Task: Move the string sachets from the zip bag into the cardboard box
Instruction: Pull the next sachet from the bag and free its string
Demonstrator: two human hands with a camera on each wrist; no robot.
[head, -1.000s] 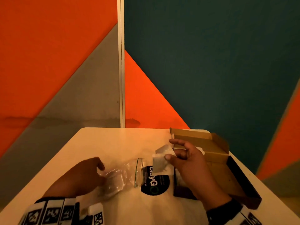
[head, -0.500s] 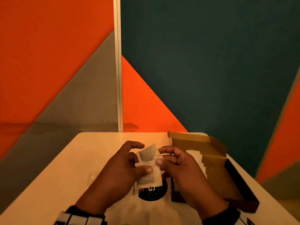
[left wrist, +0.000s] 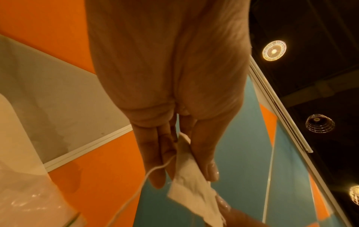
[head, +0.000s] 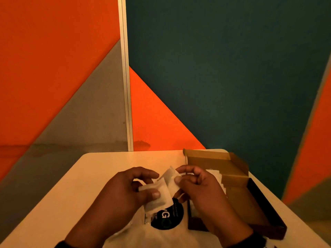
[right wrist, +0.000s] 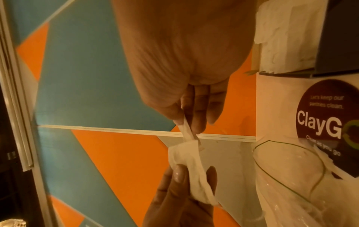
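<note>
Two white string sachets overlap above the table's middle. My left hand (head: 152, 185) pinches the lower sachet (head: 158, 198) between thumb and fingers; the left wrist view shows this sachet (left wrist: 186, 184) with its string (left wrist: 143, 184) hanging loose. My right hand (head: 179, 175) pinches the upper sachet (head: 169, 177), which appears edge-on (right wrist: 187, 130) in the right wrist view. The clear zip bag (right wrist: 291, 176) lies open-mouthed on the table under my hands. To the right stands the open cardboard box (head: 232, 176) with several sachets (head: 215, 174) in it.
A round black ClayGo sticker (head: 168, 217) is on the cream table (head: 107, 167) beneath my hands. The box's dark lid (head: 265, 212) lies open toward the table's right edge. Orange, grey and teal wall panels stand behind the table.
My left hand left the zip bag and joined the right hand at the sachets. Since half a second ago the two sachets have been drawn slightly apart.
</note>
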